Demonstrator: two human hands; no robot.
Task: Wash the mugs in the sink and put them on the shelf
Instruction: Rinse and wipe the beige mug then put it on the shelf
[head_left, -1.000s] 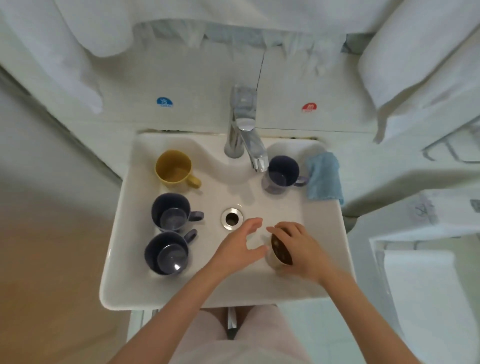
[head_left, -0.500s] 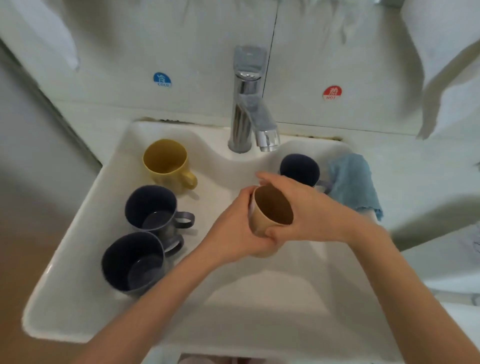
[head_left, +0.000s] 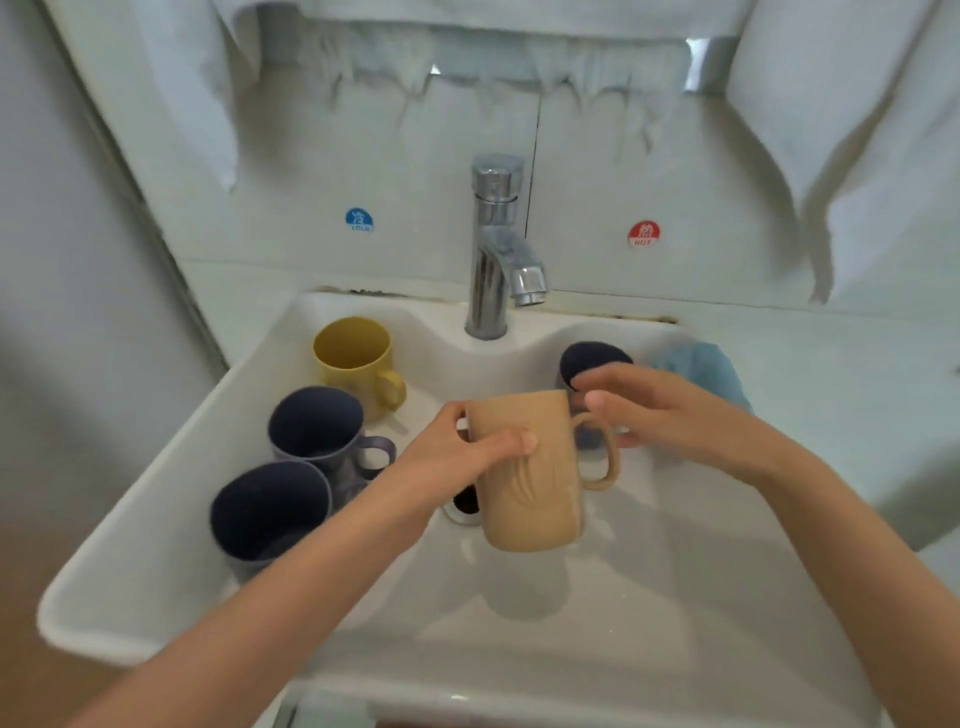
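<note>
A tan mug (head_left: 524, 493) hangs upright over the white sink (head_left: 649, 597), just above the drain (head_left: 465, 506). My left hand (head_left: 447, 457) is wrapped around its body. My right hand (head_left: 665, 410) is beside the mug's handle with fingers spread; whether it touches the handle is unclear. A yellow mug (head_left: 353, 358) and two dark blue mugs (head_left: 317, 426) (head_left: 265, 509) stand on the left of the basin. Another dark blue mug (head_left: 592, 358) stands at the back right, partly hidden by my right hand.
A chrome faucet (head_left: 493, 249) rises at the back of the sink, with no water running. A blue cloth (head_left: 711, 369) lies on the right rim. White towels (head_left: 831, 130) hang above the tiled wall, which carries cold and hot stickers.
The tan mug came up from the sink bottom and passed from my right hand to my left. It now stands upright instead of tilted toward me. My right hand has let go.
</note>
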